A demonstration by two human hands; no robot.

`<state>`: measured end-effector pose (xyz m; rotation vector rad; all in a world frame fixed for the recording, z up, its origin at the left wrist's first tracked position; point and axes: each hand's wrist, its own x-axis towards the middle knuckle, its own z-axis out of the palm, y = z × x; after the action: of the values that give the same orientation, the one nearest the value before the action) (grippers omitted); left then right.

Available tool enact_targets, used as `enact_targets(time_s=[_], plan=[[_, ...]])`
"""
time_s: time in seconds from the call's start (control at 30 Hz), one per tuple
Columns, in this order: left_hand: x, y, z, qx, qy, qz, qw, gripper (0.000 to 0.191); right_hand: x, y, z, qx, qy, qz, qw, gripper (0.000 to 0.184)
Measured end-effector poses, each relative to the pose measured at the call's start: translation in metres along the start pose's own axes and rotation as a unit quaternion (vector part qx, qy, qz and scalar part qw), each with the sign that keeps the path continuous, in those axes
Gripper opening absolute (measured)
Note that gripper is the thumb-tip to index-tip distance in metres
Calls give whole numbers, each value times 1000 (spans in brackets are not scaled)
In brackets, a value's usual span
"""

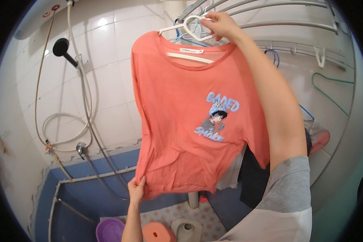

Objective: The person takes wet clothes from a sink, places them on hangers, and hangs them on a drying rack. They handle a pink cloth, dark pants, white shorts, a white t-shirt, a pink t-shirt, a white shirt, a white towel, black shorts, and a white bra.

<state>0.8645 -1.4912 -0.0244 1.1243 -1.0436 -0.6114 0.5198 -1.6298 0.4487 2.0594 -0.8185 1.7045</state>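
Observation:
A coral T-shirt (pixel 181 106) with a blue-lettered cartoon print hangs in front of me on a white plastic hanger (pixel 173 28) with a heart-shaped centre. The fingers of my right hand (pixel 222 25) pinch the hanger at the heart's right side, just below the metal rack. My left hand (pixel 136 189) grips the shirt's lower left edge between thumb and fingers. Wrinkles run across the lower half of the cloth. The shirt's right shoulder is partly hidden behind my right forearm.
A metal rack (pixel 290 24) spans the top right, with a hook rail (pixel 293 50) and a green hanger (pixel 329 80) below. Dark clothing (pixel 252 178) hangs behind the shirt. Left is a black shower head (pixel 61 47). Below are a purple basin (pixel 109 230), an orange stool (pixel 158 231) and a squat toilet (pixel 187 231).

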Motion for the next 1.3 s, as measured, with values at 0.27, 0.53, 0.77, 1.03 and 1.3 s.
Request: enact_targets(time_s=[0.27, 0.53, 0.77, 1.03, 1.3], plan=[[-122, -83, -58, 169, 32, -51, 984, 25, -207, -44, 129, -121, 105, -168, 973, 46], [-416, -71, -179, 111, 305, -239, 915, 20, -740, -51, 174, 15, -179, -31, 983, 50], [-680, 29, -307, 356, 717, -182, 572, 14, -861, -296, 125, 305, -769, -13, 562, 28], [-791, 12, -426, 467, 612, -341, 540, 16, -754, -554, 95, 431, -742, -109, 502, 29], [-806, 29, -466, 394, 551, -447, 584, 13, -731, -549, 60, 411, -780, -71, 467, 28]])
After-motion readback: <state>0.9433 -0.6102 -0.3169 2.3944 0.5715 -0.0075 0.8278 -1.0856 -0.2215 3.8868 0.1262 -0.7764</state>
